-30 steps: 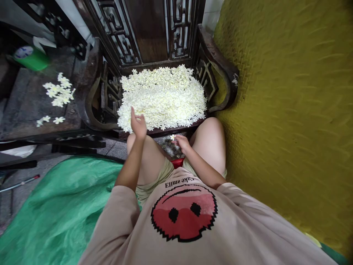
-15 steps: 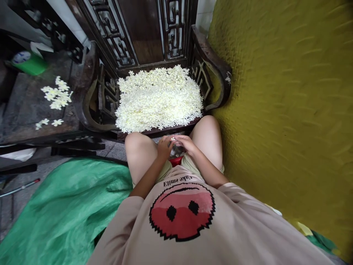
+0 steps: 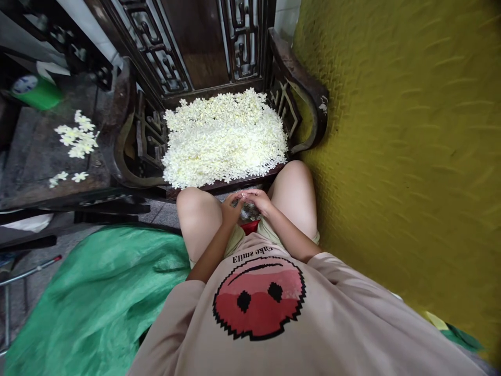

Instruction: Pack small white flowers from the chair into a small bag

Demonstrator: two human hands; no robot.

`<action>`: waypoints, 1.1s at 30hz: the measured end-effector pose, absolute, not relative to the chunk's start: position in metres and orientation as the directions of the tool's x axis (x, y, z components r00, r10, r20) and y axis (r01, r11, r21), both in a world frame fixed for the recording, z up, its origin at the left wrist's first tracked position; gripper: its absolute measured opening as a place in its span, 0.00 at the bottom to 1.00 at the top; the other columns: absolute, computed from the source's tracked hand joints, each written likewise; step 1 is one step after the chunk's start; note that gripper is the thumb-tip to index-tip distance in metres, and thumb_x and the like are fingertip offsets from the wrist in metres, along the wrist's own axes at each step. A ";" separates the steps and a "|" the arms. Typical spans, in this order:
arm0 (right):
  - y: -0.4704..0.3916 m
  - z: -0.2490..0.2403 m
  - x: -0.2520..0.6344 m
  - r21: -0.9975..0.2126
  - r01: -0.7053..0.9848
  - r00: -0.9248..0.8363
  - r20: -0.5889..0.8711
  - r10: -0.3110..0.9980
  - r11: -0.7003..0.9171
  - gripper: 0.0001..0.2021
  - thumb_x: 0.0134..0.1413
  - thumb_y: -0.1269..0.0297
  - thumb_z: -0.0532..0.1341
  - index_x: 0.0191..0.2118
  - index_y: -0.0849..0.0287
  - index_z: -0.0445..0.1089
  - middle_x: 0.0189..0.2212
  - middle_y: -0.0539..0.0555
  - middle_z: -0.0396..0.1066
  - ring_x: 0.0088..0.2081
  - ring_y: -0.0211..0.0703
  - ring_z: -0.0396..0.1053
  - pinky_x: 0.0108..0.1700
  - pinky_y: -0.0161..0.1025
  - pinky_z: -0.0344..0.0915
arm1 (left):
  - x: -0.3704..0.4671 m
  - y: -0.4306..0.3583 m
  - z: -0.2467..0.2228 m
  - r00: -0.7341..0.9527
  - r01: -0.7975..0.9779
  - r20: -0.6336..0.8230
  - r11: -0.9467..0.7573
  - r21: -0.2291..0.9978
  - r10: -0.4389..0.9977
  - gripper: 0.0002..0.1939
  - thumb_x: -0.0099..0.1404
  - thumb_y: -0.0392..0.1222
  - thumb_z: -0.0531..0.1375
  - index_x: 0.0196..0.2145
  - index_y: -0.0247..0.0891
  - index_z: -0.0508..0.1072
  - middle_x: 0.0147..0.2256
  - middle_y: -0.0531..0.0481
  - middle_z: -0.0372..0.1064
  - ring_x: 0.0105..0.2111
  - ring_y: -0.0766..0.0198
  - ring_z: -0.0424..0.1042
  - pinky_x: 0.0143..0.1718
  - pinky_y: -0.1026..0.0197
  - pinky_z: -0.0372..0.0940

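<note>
Over my lap, my left hand (image 3: 232,206) and my right hand (image 3: 258,199) meet at the fingertips. Both are pinched closed around a tiny white bit that looks like a white flower (image 3: 243,195); the fingers mostly cover it. Just beyond my knees, a thick heap of white flowers (image 3: 225,138) covers the seat of a dark carved wooden chair (image 3: 121,136). Beneath my hands, between my thighs, a shiny clear patch (image 3: 249,211) shows, too small to make out. Part of a red seat (image 3: 249,227) appears under me.
At left, a dark wooden surface (image 3: 29,156) bears a small cluster of flowers (image 3: 78,137) and a green roll (image 3: 37,93). Green cloth or sheeting (image 3: 97,292) spreads beside me on the left. A textured yellow wall (image 3: 399,130) rises close on my right. A metal rod (image 3: 35,270) lies lower left.
My hands stay together, with the fingertips shifted slightly and the white bit now less visible. The view has tilted a little; the flower heap looks the same.
</note>
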State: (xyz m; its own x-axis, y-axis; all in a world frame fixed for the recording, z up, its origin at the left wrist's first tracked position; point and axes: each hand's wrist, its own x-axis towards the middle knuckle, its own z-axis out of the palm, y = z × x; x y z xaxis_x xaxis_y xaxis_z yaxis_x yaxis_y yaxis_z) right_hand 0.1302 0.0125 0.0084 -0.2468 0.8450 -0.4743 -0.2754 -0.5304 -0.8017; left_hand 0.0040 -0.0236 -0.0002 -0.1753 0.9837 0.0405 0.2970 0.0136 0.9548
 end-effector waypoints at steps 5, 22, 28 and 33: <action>0.013 0.004 0.126 -0.832 -0.276 -0.164 -0.453 0.876 -0.482 0.14 0.30 0.57 0.71 0.26 0.60 0.75 0.25 0.51 0.75 0.28 0.39 0.71 0.39 0.39 0.67 | 0.007 -0.017 -0.012 -0.254 -0.040 -0.122 0.116 0.992 0.960 0.12 0.53 0.47 0.63 0.33 0.37 0.73 0.31 0.48 0.73 0.32 0.65 0.71 0.39 0.60 0.65; 0.013 -0.010 0.121 -0.844 -0.315 -0.170 -0.401 0.900 -0.435 0.16 0.28 0.56 0.71 0.28 0.59 0.76 0.26 0.52 0.76 0.29 0.41 0.71 0.40 0.40 0.67 | -0.001 -0.009 -0.014 -0.110 -0.494 -0.474 0.366 0.789 0.874 0.18 0.39 0.46 0.71 0.28 0.36 0.74 0.26 0.53 0.71 0.26 0.71 0.67 0.29 0.67 0.59; 0.014 -0.012 0.123 -0.798 -0.372 -0.213 -0.424 0.880 -0.474 0.18 0.27 0.55 0.72 0.29 0.58 0.76 0.27 0.51 0.76 0.30 0.41 0.72 0.43 0.41 0.67 | 0.000 -0.008 -0.012 -0.084 -0.467 -0.480 0.391 0.793 0.873 0.15 0.43 0.45 0.70 0.28 0.36 0.73 0.25 0.53 0.70 0.26 0.69 0.67 0.30 0.65 0.58; 0.015 -0.013 0.125 -0.798 -0.347 -0.206 -0.448 0.870 -0.493 0.17 0.29 0.57 0.72 0.30 0.59 0.76 0.28 0.52 0.76 0.31 0.41 0.72 0.43 0.40 0.66 | 0.000 -0.009 -0.014 -0.116 -0.420 -0.449 0.366 0.831 0.886 0.16 0.45 0.47 0.68 0.29 0.36 0.73 0.25 0.52 0.70 0.26 0.70 0.67 0.30 0.65 0.58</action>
